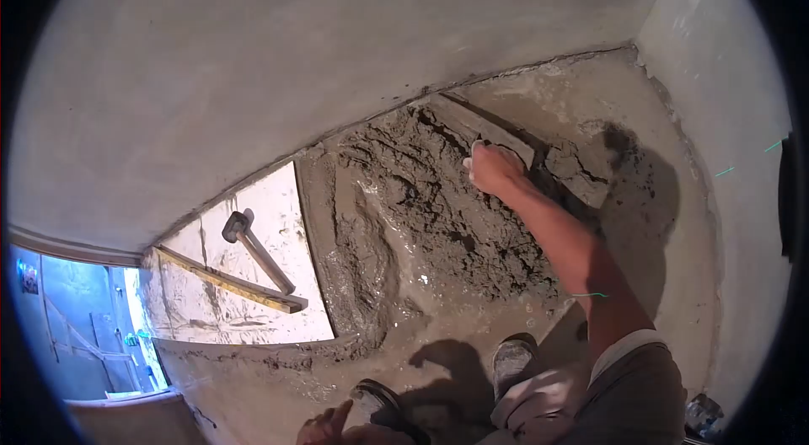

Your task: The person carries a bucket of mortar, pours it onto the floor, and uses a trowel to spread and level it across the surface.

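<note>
My right hand is closed at the edge of a long, flat, mortar-coated float, which lies slanted on the floor by the wall. The handle, if there is one, is hidden by my fist. Just beside it spreads a wide heap of wet grey mortar, rough and lumpy. A flat slab of mortar sits to the right of the float. My left hand shows only in part at the bottom edge, near my left shoe; its fingers look apart and nothing is seen in them.
On a white, smeared board at the left lie a hammer with a dark head and a yellow level or straightedge. Plastered walls border the floor behind and to the right. A blue-lit opening is at far left.
</note>
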Action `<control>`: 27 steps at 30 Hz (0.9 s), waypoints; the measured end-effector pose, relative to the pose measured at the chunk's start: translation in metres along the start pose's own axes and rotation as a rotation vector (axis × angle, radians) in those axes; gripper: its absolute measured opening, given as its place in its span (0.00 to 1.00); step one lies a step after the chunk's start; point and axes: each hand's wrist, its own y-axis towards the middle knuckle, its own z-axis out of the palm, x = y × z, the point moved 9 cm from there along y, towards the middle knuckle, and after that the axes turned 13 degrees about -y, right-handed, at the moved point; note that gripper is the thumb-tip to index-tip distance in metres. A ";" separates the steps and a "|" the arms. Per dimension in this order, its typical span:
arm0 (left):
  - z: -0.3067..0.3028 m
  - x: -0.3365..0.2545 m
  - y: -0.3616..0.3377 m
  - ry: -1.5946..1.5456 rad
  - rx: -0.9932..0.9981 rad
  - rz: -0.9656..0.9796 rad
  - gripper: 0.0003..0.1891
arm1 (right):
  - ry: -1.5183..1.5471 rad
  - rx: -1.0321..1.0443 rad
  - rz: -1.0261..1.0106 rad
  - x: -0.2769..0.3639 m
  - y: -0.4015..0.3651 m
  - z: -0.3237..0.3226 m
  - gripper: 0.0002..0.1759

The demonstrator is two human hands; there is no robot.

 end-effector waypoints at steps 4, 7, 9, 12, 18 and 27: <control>0.002 -0.004 -0.004 -0.038 0.018 0.008 0.37 | 0.076 -0.026 0.014 0.010 -0.026 -0.022 0.16; 0.000 -0.003 -0.008 -0.080 -0.055 0.043 0.37 | -0.023 -0.047 -0.108 0.008 -0.008 0.019 0.17; -0.007 -0.016 -0.007 -0.006 0.016 -0.015 0.38 | 0.003 -0.034 -0.059 0.006 -0.009 0.002 0.18; -0.007 -0.017 -0.006 -0.077 0.071 -0.037 0.38 | 0.042 -0.022 -0.019 0.000 -0.025 -0.024 0.19; -0.016 -0.018 -0.006 -0.071 -0.039 0.069 0.37 | 0.049 -0.218 -0.029 -0.005 -0.043 -0.014 0.21; -0.028 -0.022 0.000 -0.059 0.068 -0.028 0.40 | 0.163 -0.095 -0.035 0.078 0.013 0.033 0.22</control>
